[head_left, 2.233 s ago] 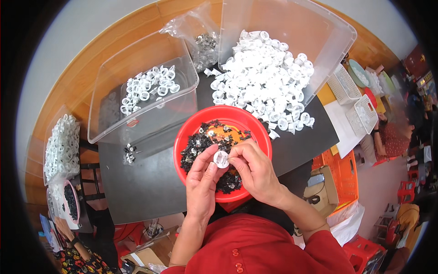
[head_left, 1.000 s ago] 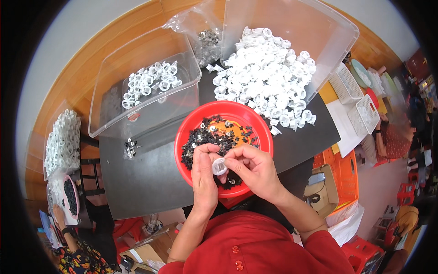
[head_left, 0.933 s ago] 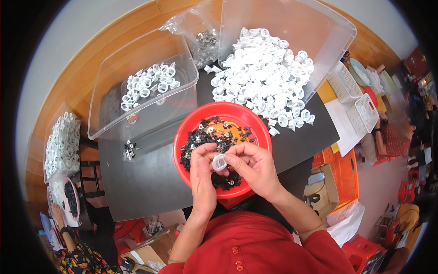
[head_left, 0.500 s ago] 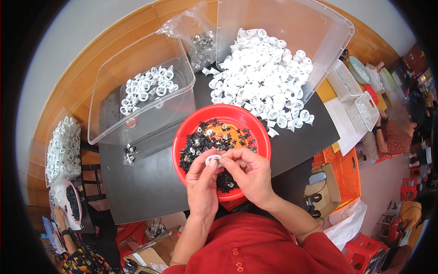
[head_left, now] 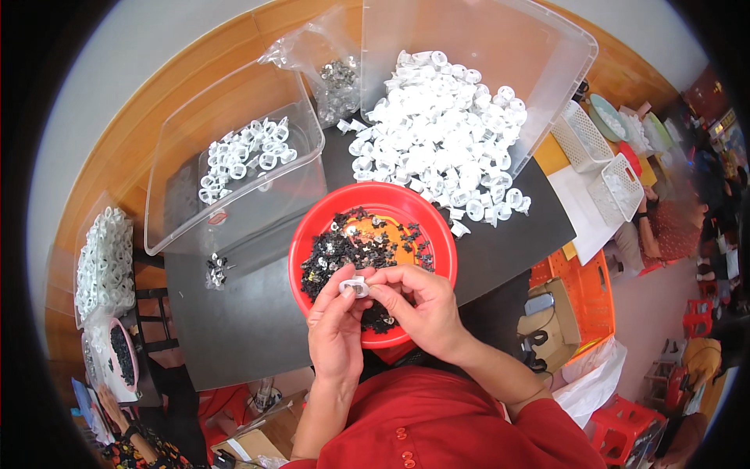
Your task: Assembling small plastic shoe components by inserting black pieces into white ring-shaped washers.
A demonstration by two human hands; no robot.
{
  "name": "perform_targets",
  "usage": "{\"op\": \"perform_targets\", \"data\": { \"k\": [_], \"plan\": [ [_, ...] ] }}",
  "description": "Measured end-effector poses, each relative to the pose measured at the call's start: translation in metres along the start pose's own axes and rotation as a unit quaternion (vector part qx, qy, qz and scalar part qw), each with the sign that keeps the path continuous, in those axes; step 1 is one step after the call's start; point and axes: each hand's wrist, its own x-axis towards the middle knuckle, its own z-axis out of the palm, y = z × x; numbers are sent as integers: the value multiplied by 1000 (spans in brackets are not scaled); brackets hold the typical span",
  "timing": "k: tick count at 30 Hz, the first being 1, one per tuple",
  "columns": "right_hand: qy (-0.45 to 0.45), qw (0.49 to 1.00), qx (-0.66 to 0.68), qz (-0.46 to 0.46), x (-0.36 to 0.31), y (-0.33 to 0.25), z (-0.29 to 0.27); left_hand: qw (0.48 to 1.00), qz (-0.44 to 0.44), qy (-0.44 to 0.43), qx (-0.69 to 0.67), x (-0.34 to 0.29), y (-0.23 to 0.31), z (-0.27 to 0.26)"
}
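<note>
- left hand (head_left: 334, 340) and right hand (head_left: 424, 309) both have their fingers clamped on one white piece (head_left: 355, 288), smooth plastic, roundish, hollow in the middle, held over the basin. looks mid-handling to me; can't see what's behind the fingers
- red basin (head_left: 432, 219) by the near edge of the desk (head_left: 242, 336): glossy, with loads of matte, knobbly black bits (head_left: 336, 252) left in it
- parts bunch (head_left: 219, 271) near the desk's left edge, black and silvery
- clear bin (head_left: 273, 199), far left corner: thin see-through walls, modest batch of ring-shaped white parts (head_left: 238, 170)
- white heap (head_left: 445, 133) toward the far right corner: way bigger, stubby hard caps. if the bin's the done lot (can't tell), most is left
- crinkly plastic bag (head_left: 301, 53) at the far edge, shiny bits inside
</note>
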Motion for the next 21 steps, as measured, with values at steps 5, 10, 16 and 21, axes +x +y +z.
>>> {"op": "perform_targets", "data": {
  "k": [5, 10, 16, 21],
  "plan": [
    [24, 951, -287, -112, 41, -4, -46, 1000, 15, -15, -18, 1, 3, -6],
    [-3, 850, -497, -175, 69, 11, -55, 997, -33, -64, 3, 0, 7, 2],
    [-46, 782, -592, -192, 81, 26, -48, 996, -27, -81, 33, 2, 6, -7],
    [-77, 842, -468, -257, 75, 6, -43, 995, -14, -70, 74, 5, 12, -3]
  ]
}}
